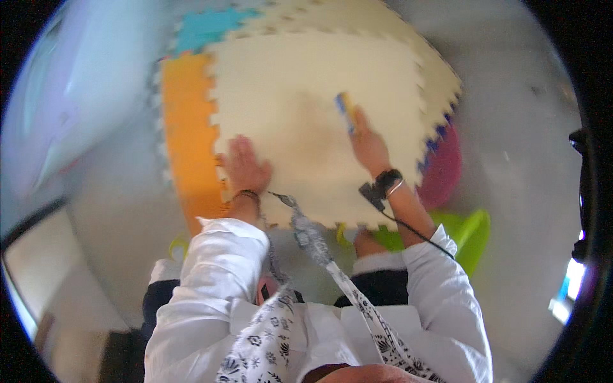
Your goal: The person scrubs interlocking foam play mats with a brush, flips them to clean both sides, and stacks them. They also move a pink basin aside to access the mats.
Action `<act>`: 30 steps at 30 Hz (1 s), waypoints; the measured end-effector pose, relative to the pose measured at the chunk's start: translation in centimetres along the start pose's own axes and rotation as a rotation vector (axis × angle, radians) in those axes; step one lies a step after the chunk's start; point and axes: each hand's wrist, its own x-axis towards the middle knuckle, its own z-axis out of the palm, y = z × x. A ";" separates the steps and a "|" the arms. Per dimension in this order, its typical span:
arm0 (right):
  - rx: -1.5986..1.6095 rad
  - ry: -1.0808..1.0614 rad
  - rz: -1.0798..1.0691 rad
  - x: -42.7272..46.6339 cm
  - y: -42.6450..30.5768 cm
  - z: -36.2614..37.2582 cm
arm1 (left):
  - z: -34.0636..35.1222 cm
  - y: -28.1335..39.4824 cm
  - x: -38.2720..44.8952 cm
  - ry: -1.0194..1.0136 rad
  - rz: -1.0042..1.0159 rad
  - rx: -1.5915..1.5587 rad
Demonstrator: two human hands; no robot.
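A large cream foam puzzle mat (316, 67) with interlocking toothed edges lies before me. My left hand (245, 165) rests flat near its left edge, palm down and thumb apart, holding nothing. My right hand (368, 143) grips a small blue-and-yellow object (344, 106), which looks like a brush or a sponge. Blur hides its exact kind, and whether it touches the mat I cannot tell. Between the hands, a brownish, smudged patch (309, 127) shows on the cream surface.
An orange mat strip (189, 129) joins the left edge, with a turquoise piece (210, 28) beyond it. On the right lie a magenta piece (443, 165) and a bright green plastic item (471, 242). A patterned scarf (311, 234) dangles between my arms. A black cable (414, 230) runs from my right wrist.
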 end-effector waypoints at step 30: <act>0.633 0.918 1.190 -5.3 31.2 -10.8 | 0.0 0.3 -1.7 0.174 -0.006 0.067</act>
